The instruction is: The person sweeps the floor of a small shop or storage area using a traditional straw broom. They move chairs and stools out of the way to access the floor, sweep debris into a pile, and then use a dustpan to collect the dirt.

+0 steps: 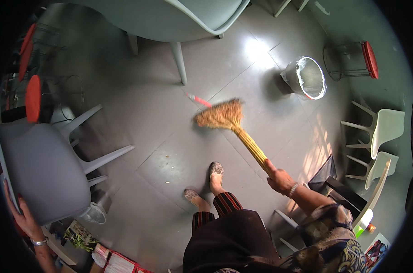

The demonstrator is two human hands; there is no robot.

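Note:
My right hand (280,181) is closed round the yellow handle of a straw broom (221,114). The broom's bristle head, slightly blurred, rests on or just above the grey tiled floor, ahead of my feet. Against its far side lies a narrow pink-red and white strip (198,99), partly covered by the bristles. At the far left my left hand (26,221) grips the back edge of a grey chair (47,173), with the thumb on one side and the fingers on the other.
A bin with a clear liner (310,78) stands ahead to the right, near a red-topped stool (371,60). A large pale chair (179,59) stands ahead. White chairs (387,129) line the right wall. Red stools (33,98) and a lined bin (100,205) are at left.

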